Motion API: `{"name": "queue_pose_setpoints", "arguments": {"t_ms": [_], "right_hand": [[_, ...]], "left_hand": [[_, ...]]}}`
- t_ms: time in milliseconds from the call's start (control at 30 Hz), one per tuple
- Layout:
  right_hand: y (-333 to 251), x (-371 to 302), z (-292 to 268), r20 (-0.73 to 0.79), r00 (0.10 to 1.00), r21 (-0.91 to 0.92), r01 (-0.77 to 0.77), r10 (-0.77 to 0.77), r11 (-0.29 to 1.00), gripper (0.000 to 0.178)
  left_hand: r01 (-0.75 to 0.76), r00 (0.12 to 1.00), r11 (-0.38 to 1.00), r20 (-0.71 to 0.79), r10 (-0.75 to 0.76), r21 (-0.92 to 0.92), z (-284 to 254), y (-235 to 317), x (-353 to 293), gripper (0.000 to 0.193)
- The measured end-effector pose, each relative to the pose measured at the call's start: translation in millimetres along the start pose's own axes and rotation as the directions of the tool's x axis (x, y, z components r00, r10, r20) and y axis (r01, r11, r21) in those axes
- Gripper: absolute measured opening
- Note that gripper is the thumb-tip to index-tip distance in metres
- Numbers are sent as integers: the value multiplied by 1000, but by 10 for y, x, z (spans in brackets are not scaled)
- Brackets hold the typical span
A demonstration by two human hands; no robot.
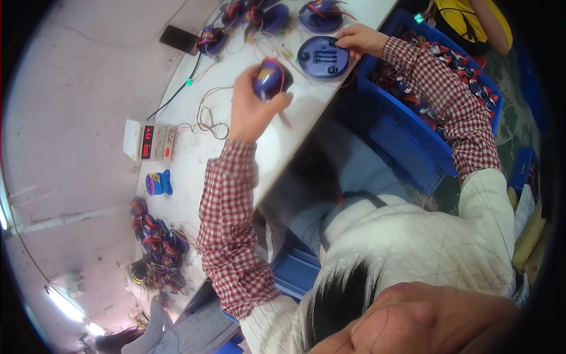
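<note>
My left hand (246, 112) is closed round a glossy purple rounded shell (269, 78) with a yellow patch and a red strip, held above the white table. To the right, my right hand (364, 41) pinches the edge of an oval purple plastic base (323, 57) at the table's edge. Slots like a battery compartment show in the base's upward face. Thin wires run between the two pieces, though their ends are hard to make out. Beyond them lie several similar purple pieces (321, 16) with red parts and loose wires.
A dark phone (179, 39) lies at the far left. Nearer stand a white power supply (154, 141) with a red display and a blue spool (158, 183). More purple pieces (159, 248) are heaped lower left, by another person's sleeve (155, 321). On the right, a blue bin (407, 150) holds many parts.
</note>
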State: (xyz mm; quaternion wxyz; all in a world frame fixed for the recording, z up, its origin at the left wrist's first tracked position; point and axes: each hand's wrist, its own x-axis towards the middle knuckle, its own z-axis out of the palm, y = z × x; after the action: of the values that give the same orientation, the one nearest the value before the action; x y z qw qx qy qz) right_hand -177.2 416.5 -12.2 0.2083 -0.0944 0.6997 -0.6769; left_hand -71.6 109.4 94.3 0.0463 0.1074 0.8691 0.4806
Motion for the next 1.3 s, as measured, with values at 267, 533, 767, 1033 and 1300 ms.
{"name": "queue_pose_setpoints", "arguments": {"t_ms": [267, 533, 767, 1033, 1300], "right_hand": [[-74, -107, 18, -112, 993, 95, 53, -43, 994, 26], [-488, -580, 1071, 203, 979, 98, 13, -33, 995, 27], [-143, -424, 1859, 210, 967, 193, -184, 143, 964, 24], [-52, -332, 1924, 10, 987, 161, -162, 163, 973, 34], [-389, 192, 1641, 147, 981, -697, 194, -127, 690, 31]], "left_hand": [[-241, 968, 967, 93, 234, 80, -356, 225, -1154, 84], [-38, 990, 704, -67, 120, 709, -1161, 388, -2237, 79], [-30, 991, 213, 1, 137, 977, -1418, -888, -2068, 64], [-20, 999, 138, 14, 46, 990, -1508, -1462, -1970, 54], [-178, 972, 269, 212, -102, 946, -1714, -1608, -1762, 56]]}}
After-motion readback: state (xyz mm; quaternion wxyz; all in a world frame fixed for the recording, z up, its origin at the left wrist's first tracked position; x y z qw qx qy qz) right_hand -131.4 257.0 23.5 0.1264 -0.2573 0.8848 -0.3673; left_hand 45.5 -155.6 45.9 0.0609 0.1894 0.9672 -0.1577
